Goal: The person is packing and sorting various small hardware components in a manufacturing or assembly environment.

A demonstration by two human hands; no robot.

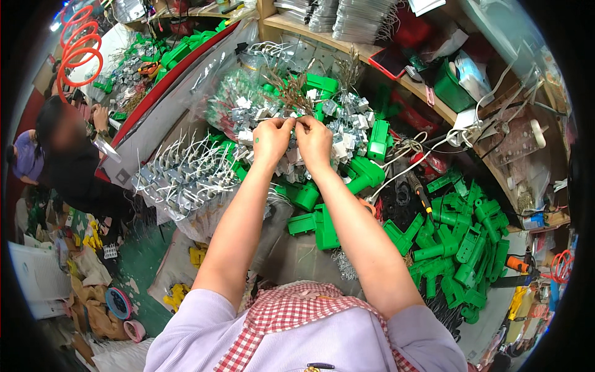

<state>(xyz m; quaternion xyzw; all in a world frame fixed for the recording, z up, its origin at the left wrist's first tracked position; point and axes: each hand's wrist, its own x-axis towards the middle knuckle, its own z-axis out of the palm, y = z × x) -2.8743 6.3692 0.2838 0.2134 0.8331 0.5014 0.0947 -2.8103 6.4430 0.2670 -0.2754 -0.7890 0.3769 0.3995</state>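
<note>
My left hand [273, 142] and my right hand [314, 142] meet over the heaped bench, thumbs and fingertips pinched close together. Whatever lies between the fingertips is too small to make out. Under and around them spreads a pile of small white and grey parts [345, 139]. Just beyond my fingers are thin brown wires [291, 93] in a bundle. A green plastic housing [365, 173] lies to the right of my right wrist. Left of my left forearm are rows of grey parts with white leads [186, 173].
A large heap of green plastic housings [462, 242] fills the right side. By it lies a screwdriver [420, 193] with a yellow and black handle. White cables [427, 146] cross there. A wooden shelf [359, 46] runs along the back. Another person [74, 149] works at the left.
</note>
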